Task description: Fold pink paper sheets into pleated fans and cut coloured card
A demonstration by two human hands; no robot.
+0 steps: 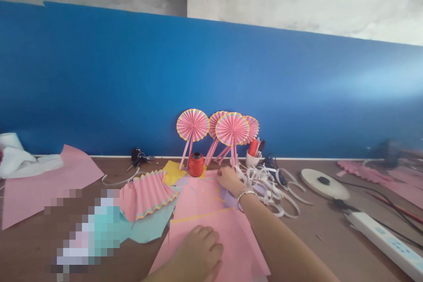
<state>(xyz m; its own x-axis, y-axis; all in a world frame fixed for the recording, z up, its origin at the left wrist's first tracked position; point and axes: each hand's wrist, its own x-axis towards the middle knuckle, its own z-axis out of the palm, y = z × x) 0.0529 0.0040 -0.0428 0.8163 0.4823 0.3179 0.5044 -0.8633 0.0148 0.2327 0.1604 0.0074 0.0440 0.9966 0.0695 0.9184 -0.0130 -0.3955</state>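
Observation:
A large pink paper sheet [211,211] with a thin yellow stripe lies on the brown floor in front of me. My right hand [229,179] reaches forward to its far edge, fingers bent down onto the paper, a bracelet on the wrist. My left hand [200,251] rests on the near part of the same sheet, fingers curled together and pressing it down. A pleated pink paper piece [145,194] with a yellow edge lies just left of the sheet, on a teal sheet [148,227].
Several pink paper fans [231,128] lean on the blue wall, beside a red ribbon spool [196,164] and a white cup of pens [253,157]. Curled white strips [276,187], a round white disc [324,183] and a power strip [386,242] lie at right. More pink paper [42,185] lies left.

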